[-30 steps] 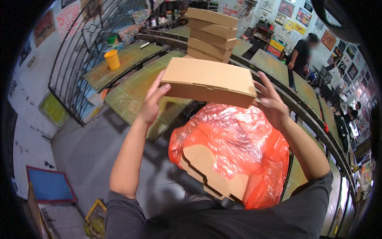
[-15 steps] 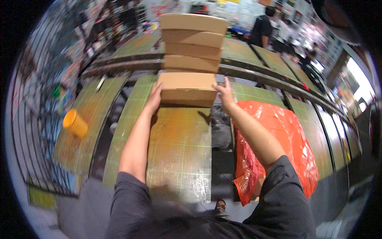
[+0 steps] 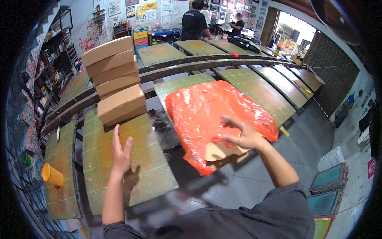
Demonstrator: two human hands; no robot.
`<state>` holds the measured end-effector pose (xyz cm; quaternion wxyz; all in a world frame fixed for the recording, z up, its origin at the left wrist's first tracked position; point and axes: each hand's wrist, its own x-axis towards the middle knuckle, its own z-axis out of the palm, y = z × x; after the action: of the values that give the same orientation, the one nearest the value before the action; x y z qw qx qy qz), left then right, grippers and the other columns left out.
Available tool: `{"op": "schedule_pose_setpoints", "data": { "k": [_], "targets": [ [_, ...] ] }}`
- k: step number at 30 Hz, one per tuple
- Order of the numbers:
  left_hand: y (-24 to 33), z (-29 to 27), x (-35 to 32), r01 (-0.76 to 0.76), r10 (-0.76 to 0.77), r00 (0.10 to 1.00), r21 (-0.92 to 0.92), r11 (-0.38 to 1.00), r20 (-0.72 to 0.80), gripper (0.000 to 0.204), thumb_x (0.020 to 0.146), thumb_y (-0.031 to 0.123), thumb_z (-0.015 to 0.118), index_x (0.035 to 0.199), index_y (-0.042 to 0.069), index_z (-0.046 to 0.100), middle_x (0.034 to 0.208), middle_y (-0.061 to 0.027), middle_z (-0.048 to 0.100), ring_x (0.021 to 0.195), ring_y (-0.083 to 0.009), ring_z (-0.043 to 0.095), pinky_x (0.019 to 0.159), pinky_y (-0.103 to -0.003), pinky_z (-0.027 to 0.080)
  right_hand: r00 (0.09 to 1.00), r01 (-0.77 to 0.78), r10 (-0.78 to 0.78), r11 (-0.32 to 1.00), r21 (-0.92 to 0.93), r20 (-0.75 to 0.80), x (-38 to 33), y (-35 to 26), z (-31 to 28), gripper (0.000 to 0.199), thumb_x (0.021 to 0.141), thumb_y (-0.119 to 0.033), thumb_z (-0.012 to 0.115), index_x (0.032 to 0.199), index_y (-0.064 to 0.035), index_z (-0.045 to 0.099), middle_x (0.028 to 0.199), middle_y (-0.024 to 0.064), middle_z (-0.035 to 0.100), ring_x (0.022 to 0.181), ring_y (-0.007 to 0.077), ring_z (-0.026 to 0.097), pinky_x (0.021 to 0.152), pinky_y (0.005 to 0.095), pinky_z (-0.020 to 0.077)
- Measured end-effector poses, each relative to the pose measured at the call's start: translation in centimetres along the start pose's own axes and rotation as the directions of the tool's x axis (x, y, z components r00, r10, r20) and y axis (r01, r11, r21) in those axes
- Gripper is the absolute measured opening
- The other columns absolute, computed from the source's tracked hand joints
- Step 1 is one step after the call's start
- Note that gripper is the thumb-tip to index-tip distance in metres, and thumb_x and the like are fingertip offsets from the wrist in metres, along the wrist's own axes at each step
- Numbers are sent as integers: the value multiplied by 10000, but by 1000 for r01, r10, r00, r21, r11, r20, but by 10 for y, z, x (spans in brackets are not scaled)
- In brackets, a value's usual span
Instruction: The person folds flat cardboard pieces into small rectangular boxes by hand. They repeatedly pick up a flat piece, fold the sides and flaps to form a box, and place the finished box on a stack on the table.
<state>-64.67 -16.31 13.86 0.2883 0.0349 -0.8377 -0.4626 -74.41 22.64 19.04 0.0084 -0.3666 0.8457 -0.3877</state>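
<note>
A stack of several flat brown cardboard boxes (image 3: 113, 71) stands on a green gridded table (image 3: 147, 167). The lowest box (image 3: 121, 104) sits slightly forward of the others. My left hand (image 3: 120, 153) hovers open just in front of that box, fingers up, holding nothing. My right hand (image 3: 243, 134) is spread over a large orange plastic bag (image 3: 207, 107) that lies on the neighbouring table's edge. Brown cardboard (image 3: 223, 153) pokes out of the bag's lower opening, right under that hand.
A yellow cup (image 3: 52, 175) stands on the far-left table. More green tables (image 3: 254, 85) and dark rails run to the back, where two people (image 3: 195, 22) stand. Framed screens (image 3: 328, 187) lean on the grey floor at right. A gap separates the tables.
The box I held in both hands now rests on the table at the foot of the stack. Both hands have let go. My right hand has moved over to the orange bag.
</note>
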Motion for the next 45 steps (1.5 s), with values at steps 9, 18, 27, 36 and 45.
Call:
{"op": "schedule_pose_setpoints", "data": {
  "k": [9, 18, 27, 36, 45],
  "targets": [
    [78, 110, -99, 33, 17, 975, -220, 975, 223, 627, 855, 228, 540, 1359, 30, 224, 1354, -192, 312, 1262, -301, 296, 1031, -379, 234, 944, 217, -304, 863, -455, -126, -106, 93, 21, 436, 693, -97, 632, 1112, -58, 517, 1215, 151, 476, 1104, 327, 459, 939, 402, 369],
    [107, 123, -164, 149, -117, 985, -302, 942, 124, 579, 862, 180, 538, 1346, 26, 259, 1354, -165, 320, 1232, -275, 343, 1006, -363, 283, 892, 374, -410, 906, -197, -189, -85, 112, 2, 173, 663, -75, 600, 836, -65, 608, 862, 97, 617, 833, 293, 576, 727, 375, 469],
    [113, 120, -187, 197, -181, 980, -424, 884, 79, 496, 873, 139, 531, 1306, 9, 327, 1270, -156, 411, 1134, -233, 449, 972, -338, 342, 722, 334, -479, 873, -356, -499, -81, 92, -9, 96, 730, -52, 581, 824, -43, 599, 795, 125, 615, 765, 312, 588, 656, 395, 463],
    [103, 143, -206, 565, -201, 825, -764, 310, 529, 683, 904, 530, 251, 1176, -66, 443, 1062, -201, 582, 942, -288, 598, 791, -363, 484, 569, 355, -611, 786, -505, -550, -176, 34, -3, 155, 720, 38, 525, 857, -21, 566, 830, 113, 616, 780, 287, 587, 793, 431, 445],
    [113, 149, -192, 513, -281, 815, -857, -57, 507, 493, 889, 440, 377, 947, -10, 570, 901, -166, 619, 831, -257, 606, 773, -369, 476, 663, 418, -536, 844, -335, -523, -226, -11, 11, 58, 781, -5, 527, 831, -34, 527, 796, 125, 615, 746, 240, 582, 768, 431, 440]
  ]
}}
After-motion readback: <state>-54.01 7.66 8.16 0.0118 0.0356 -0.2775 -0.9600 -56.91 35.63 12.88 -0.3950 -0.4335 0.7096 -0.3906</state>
